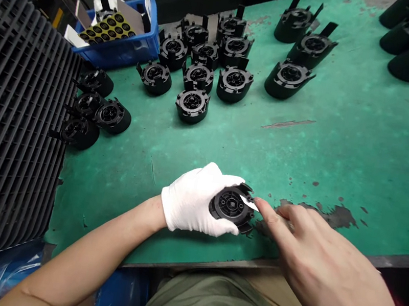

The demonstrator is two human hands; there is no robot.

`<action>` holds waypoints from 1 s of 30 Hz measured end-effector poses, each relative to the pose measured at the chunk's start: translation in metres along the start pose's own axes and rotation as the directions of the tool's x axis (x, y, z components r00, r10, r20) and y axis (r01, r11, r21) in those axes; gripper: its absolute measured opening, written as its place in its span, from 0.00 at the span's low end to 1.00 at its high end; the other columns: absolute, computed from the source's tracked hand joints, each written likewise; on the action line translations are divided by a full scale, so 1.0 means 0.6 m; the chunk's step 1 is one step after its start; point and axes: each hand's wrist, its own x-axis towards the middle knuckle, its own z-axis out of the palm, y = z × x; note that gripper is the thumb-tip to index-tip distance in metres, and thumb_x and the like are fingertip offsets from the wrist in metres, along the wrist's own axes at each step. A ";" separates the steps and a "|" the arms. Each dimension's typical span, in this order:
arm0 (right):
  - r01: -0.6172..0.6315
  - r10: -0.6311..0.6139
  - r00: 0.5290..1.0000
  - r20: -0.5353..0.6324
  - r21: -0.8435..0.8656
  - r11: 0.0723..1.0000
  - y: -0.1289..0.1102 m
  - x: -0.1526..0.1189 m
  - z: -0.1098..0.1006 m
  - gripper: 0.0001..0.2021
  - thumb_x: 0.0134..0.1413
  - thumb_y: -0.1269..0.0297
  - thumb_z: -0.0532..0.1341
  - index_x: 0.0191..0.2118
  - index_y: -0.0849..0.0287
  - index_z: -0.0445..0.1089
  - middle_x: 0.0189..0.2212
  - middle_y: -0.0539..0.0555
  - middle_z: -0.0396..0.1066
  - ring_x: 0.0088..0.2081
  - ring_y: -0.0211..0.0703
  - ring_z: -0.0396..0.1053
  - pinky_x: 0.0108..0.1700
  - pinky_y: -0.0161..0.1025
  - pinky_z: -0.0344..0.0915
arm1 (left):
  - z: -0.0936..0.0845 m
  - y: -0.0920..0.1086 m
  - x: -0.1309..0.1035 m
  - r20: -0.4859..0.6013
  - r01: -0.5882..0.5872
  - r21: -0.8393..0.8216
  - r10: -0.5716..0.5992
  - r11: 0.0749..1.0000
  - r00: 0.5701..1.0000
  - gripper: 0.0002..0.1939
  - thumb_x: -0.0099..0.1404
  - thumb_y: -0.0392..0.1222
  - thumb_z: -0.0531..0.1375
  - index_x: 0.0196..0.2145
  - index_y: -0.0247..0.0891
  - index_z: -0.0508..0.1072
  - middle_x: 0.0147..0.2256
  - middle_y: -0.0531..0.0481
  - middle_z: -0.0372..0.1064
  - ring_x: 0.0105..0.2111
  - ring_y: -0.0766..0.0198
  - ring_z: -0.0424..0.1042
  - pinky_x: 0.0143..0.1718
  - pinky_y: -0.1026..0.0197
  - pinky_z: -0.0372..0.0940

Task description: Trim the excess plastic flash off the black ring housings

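My left hand (200, 201), in a white glove, is wrapped round a round black plastic part (232, 204) just above the front of the green table. The part's ribbed, ringed face is turned up towards me, with tabs at its right rim. My bare right hand (301, 238) is closed on a small knife (250, 202), index finger stretched along it. Only the knife's pale pointed blade shows clearly; the handle is mostly hidden in my hand. The blade lies over the part's right rim; whether it touches I cannot tell.
Several like black parts (193, 102) stand in groups on the green table (221, 145), at the left, back and far right. A blue bin (123, 52) at the back left holds a yellow sheet of round black stickers (110, 28). Stacked grey ribbed trays (12, 117) rise at the left.
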 end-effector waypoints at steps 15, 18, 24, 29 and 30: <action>-0.242 0.283 0.955 -0.088 0.318 0.916 -0.019 -0.086 0.042 0.37 0.89 0.71 0.63 0.93 0.48 0.61 0.59 0.60 0.89 0.53 0.53 0.91 0.52 0.46 0.85 | 0.026 -0.053 -0.003 -0.170 -0.154 -0.038 0.145 0.987 0.975 0.76 0.53 0.91 0.85 0.83 0.40 0.77 0.70 0.25 0.83 0.70 0.26 0.83 0.77 0.24 0.81; -0.252 0.298 0.952 -0.071 0.370 0.894 -0.028 -0.092 0.042 0.36 0.89 0.69 0.64 0.93 0.47 0.63 0.59 0.58 0.89 0.51 0.53 0.92 0.52 0.46 0.85 | 0.028 -0.068 -0.004 -0.151 -0.270 -0.031 0.263 0.962 0.953 0.72 0.61 0.89 0.83 0.87 0.45 0.71 0.79 0.25 0.79 0.78 0.24 0.82 0.83 0.23 0.76; -0.154 0.178 0.981 -0.082 0.239 0.959 -0.038 -0.069 0.038 0.30 0.90 0.66 0.62 0.88 0.55 0.68 0.41 0.50 0.81 0.32 0.44 0.81 0.35 0.43 0.72 | 0.030 -0.073 -0.004 -0.149 -0.286 -0.055 0.275 0.957 0.950 0.64 0.61 0.82 0.87 0.81 0.45 0.74 0.71 0.28 0.87 0.71 0.26 0.89 0.78 0.25 0.81; -0.144 0.146 0.987 -0.059 0.045 0.989 -0.056 -0.062 0.024 0.36 0.88 0.72 0.57 0.93 0.66 0.57 0.40 0.52 0.82 0.26 0.44 0.74 0.26 0.45 0.66 | 0.029 -0.066 -0.007 -0.141 -0.304 -0.085 0.291 0.949 0.946 0.62 0.63 0.75 0.89 0.79 0.44 0.71 0.70 0.27 0.86 0.71 0.27 0.89 0.76 0.26 0.82; -0.145 0.146 0.989 -0.037 0.030 0.989 -0.060 -0.063 0.021 0.40 0.84 0.77 0.56 0.94 0.67 0.53 0.41 0.54 0.83 0.26 0.45 0.75 0.26 0.45 0.68 | 0.028 -0.065 -0.007 -0.141 -0.328 -0.086 0.314 0.941 0.939 0.60 0.66 0.74 0.87 0.80 0.44 0.69 0.70 0.27 0.86 0.72 0.28 0.89 0.76 0.27 0.82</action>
